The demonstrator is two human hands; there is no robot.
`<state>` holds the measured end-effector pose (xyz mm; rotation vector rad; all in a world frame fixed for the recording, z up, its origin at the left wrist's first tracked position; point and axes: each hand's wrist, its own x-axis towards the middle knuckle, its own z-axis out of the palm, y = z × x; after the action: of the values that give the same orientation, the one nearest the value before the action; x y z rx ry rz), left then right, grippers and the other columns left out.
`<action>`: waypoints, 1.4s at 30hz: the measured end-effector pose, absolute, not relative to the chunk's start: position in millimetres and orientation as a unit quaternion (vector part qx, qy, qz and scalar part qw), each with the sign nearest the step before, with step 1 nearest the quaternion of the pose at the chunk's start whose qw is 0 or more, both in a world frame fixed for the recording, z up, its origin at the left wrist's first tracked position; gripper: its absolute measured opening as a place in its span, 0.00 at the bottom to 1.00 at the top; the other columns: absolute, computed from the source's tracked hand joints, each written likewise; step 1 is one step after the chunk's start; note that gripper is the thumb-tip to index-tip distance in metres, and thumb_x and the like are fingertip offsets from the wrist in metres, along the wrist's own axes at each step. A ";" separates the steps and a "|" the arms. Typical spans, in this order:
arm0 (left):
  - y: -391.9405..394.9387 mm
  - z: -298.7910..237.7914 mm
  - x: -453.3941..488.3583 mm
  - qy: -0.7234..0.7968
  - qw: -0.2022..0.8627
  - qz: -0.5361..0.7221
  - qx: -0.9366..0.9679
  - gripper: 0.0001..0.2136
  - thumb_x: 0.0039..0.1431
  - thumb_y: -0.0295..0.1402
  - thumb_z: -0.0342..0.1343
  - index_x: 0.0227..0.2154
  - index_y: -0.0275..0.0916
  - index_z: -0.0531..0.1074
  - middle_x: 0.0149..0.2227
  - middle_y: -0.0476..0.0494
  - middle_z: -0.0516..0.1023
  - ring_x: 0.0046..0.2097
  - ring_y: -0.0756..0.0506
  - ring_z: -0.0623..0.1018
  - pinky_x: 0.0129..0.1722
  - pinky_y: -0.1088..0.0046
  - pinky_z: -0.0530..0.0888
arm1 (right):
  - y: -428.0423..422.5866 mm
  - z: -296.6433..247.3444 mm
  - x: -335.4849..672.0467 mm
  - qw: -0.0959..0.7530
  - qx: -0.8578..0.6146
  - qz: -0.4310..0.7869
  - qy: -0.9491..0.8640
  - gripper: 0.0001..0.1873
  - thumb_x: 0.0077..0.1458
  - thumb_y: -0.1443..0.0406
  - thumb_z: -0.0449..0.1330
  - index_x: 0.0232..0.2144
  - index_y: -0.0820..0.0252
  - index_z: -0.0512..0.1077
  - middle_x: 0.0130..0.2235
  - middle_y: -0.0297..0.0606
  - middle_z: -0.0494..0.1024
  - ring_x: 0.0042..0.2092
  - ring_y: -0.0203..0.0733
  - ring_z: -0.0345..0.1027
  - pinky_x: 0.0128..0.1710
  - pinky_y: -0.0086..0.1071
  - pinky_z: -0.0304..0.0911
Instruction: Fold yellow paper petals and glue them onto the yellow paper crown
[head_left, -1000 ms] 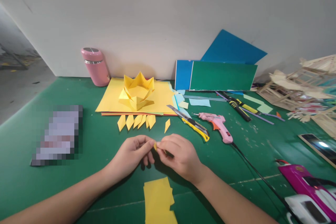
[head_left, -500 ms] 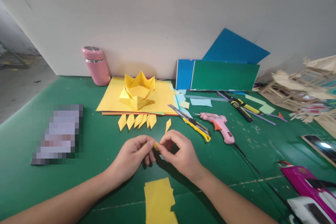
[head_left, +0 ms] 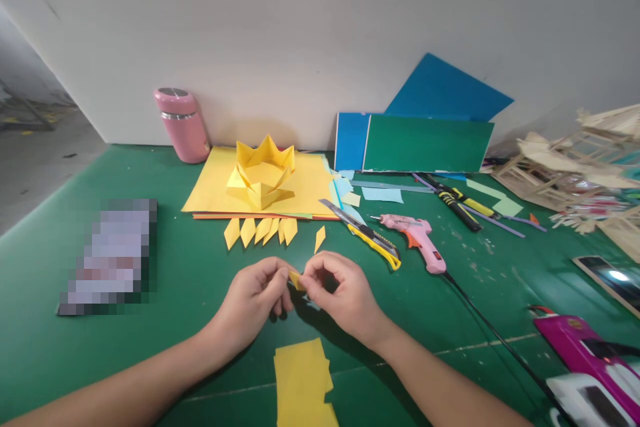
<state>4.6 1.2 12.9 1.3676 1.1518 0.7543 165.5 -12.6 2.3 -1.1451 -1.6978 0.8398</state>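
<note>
A small piece of yellow paper (head_left: 296, 280) is pinched between my two hands above the green table. My left hand (head_left: 257, 290) grips its left end between thumb and index finger. From the other side, the thumb and fingertips of my right hand (head_left: 340, 287) close on its right end. Beyond my hands lies a row of several yellow paper diamonds (head_left: 247, 232), with one more diamond (head_left: 320, 239) lying apart, just past my right hand. A folded yellow paper crown (head_left: 263, 177) stands on a stack of yellow sheets (head_left: 210, 187). Nearer me lies yellow paper with a notched edge (head_left: 303, 380).
A utility knife (head_left: 373, 237) with its blade out and a pink glue gun (head_left: 415, 237) with a trailing cord lie right of my hands. Pliers (head_left: 460, 207) and paper scraps (head_left: 383, 195) are farther back. A pink flask (head_left: 183, 127) stands at the back left, before a white wall.
My right fingers have shifted slightly right, and more of the small yellow paper shows between my hands. The other things lie as before.
</note>
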 end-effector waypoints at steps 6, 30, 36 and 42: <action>5.2 16.9 2.0 0.473 0.591 0.290 0.585 0.14 0.48 0.45 0.54 0.23 0.37 0.69 0.16 0.52 0.70 0.19 0.53 0.67 0.21 0.77 0.66 | -12.1 1.1 168.5 0.433 -0.442 0.308 -0.723 0.09 0.55 0.68 0.56 0.24 0.58 0.64 0.25 0.31 0.67 0.28 0.34 0.61 0.28 0.27 0.57; 10.8 18.2 2.3 0.516 0.579 0.223 0.590 0.14 0.42 0.43 0.59 0.24 0.36 0.76 0.22 0.51 0.73 0.22 0.52 0.65 0.23 0.77 0.61 | -10.1 -2.3 170.6 0.549 -0.400 0.422 -0.601 0.02 0.57 0.66 0.55 0.35 0.55 0.66 0.34 0.35 0.76 0.35 0.36 0.70 0.34 0.30 0.67; 16.2 21.7 -0.2 0.530 0.632 0.257 0.504 0.14 0.38 0.42 0.63 0.22 0.35 0.74 0.20 0.52 0.70 0.19 0.55 0.59 0.19 0.78 0.55 | -8.3 -1.3 174.7 0.499 -0.387 0.300 -0.715 0.07 0.55 0.71 0.56 0.31 0.55 0.71 0.47 0.41 0.72 0.47 0.43 0.68 0.46 0.39 0.65; 15.2 22.7 -2.0 0.530 0.644 0.240 0.497 0.13 0.37 0.41 0.63 0.22 0.35 0.75 0.19 0.52 0.69 0.19 0.55 0.59 0.19 0.78 0.55 | -6.5 -3.1 176.2 0.474 -0.389 0.272 -0.742 0.07 0.55 0.71 0.59 0.31 0.54 0.74 0.47 0.40 0.71 0.43 0.40 0.68 0.46 0.38 0.65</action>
<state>-2.0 15.2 22.7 1.1330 1.2066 0.5457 176.2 -6.5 -3.1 -0.9512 -1.8143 0.6653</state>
